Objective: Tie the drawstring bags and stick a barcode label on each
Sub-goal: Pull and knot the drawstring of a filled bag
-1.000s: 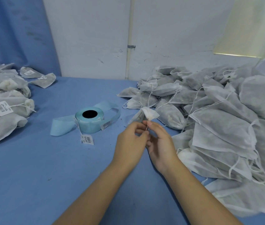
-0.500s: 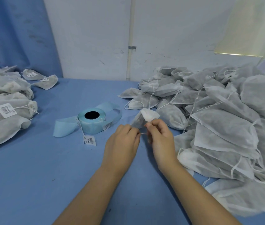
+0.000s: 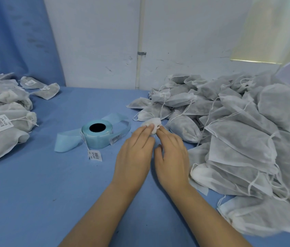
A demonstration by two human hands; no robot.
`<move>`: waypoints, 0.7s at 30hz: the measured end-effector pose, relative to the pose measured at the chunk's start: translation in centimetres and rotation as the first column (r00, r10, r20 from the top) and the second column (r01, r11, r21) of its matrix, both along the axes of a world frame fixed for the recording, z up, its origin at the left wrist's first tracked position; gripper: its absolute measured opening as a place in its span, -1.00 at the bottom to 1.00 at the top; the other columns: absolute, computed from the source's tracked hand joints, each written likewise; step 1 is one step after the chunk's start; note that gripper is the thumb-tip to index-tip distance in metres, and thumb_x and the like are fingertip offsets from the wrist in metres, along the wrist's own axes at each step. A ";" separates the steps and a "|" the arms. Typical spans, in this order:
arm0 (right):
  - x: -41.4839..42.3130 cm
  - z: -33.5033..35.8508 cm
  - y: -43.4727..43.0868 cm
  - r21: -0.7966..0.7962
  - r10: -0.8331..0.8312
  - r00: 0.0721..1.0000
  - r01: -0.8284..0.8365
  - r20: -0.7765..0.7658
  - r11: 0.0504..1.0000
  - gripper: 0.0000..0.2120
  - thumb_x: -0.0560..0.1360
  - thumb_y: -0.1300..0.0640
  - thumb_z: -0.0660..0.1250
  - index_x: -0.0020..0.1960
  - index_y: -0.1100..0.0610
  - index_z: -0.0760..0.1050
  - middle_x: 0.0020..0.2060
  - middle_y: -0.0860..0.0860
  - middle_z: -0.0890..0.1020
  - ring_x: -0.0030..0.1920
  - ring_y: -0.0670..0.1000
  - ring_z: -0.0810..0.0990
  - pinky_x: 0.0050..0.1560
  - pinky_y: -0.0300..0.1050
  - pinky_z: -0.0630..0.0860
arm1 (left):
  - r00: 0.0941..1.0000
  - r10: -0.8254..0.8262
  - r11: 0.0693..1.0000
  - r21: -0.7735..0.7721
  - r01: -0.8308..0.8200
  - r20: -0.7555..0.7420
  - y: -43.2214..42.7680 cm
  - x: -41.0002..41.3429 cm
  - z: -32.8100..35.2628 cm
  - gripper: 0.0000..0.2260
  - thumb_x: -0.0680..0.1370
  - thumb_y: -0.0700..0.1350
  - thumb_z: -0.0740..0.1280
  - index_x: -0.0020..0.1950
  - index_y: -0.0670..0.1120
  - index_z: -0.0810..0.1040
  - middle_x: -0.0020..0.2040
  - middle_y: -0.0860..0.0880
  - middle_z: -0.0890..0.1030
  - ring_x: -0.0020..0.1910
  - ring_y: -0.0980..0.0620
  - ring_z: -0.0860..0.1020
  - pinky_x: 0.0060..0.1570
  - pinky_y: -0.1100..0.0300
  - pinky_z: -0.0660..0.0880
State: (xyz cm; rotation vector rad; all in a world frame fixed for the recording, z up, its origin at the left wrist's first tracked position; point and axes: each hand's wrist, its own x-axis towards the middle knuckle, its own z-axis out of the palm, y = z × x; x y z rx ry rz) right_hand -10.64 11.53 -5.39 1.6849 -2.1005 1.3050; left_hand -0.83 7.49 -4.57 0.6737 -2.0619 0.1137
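Fingers straight, grip loose, left hand (image 3: pixel 133 157) and right hand (image 3: pixel 172 157) only touch the drawstring bag (image 3: pixel 152 122) on the blue surface (image 3: pixel 33 202), between label roll (image 3: pixel 98 136) and untied pile (image 3: pixel 238 131); the light, soft fabric looks best taken at its gathered neck

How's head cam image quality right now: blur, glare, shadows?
Head view: soft, even light, with only faint shadows under the left hand and right hand. The pale yellow panel top right is bright, nearly washed out. Fingertips at the small bag look slightly soft. The barcode label on the left pile reads crisp. No glare on the table.
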 end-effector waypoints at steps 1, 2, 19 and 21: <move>0.0 0.1 0.0 -0.029 0.004 1.000 -0.004 0.017 1.000 -0.49 0.42 0.39 0.23 0.35 0.13 0.47 0.36 -0.05 0.47 0.30 0.03 0.43 0.28 -0.06 0.37 | 1.000 -0.003 0.999 0.036 0.003 -0.019 0.1 0.0 -0.1 -0.84 0.36 -0.44 0.42 -0.10 -0.30 0.63 0.10 -0.21 0.64 0.08 -0.19 0.62 -0.08 0.00 0.60; 0.0 0.1 0.0 -0.066 0.009 0.999 -0.007 0.031 0.998 -0.48 0.41 0.39 0.22 0.34 0.14 0.47 0.36 -0.06 0.47 0.30 0.03 0.44 0.28 -0.04 0.38 | 0.999 0.003 0.996 0.094 0.001 -0.044 0.3 0.0 -0.1 -0.87 0.42 -0.39 0.37 -0.06 -0.28 0.62 0.07 -0.18 0.65 0.04 -0.15 0.62 -0.10 0.01 0.60; -0.5 0.0 -0.4 -0.308 0.164 0.898 -0.034 0.408 0.951 -0.65 0.53 0.24 0.35 -0.03 -0.26 0.53 -0.12 -0.48 0.57 0.00 -0.20 0.53 0.02 -0.33 0.44 | 0.999 -0.004 0.983 0.184 0.011 -0.039 0.5 -0.4 -0.7 -0.91 0.52 -0.22 0.29 -0.01 -0.16 0.56 0.16 -0.03 0.51 0.04 -0.01 0.42 -0.26 0.14 0.45; -0.6 -0.3 -0.5 -0.335 0.147 0.916 -0.014 0.374 0.942 -0.74 0.52 0.27 0.35 -0.01 -0.10 0.60 -0.15 -0.40 0.59 -0.01 -0.20 0.51 0.04 -0.30 0.45 | 0.996 -0.082 0.953 0.289 0.089 -0.038 0.4 -0.6 -1.0 -0.87 0.57 -0.23 0.22 0.04 -0.13 0.54 0.12 0.02 0.51 0.03 0.06 0.42 -0.19 0.07 0.50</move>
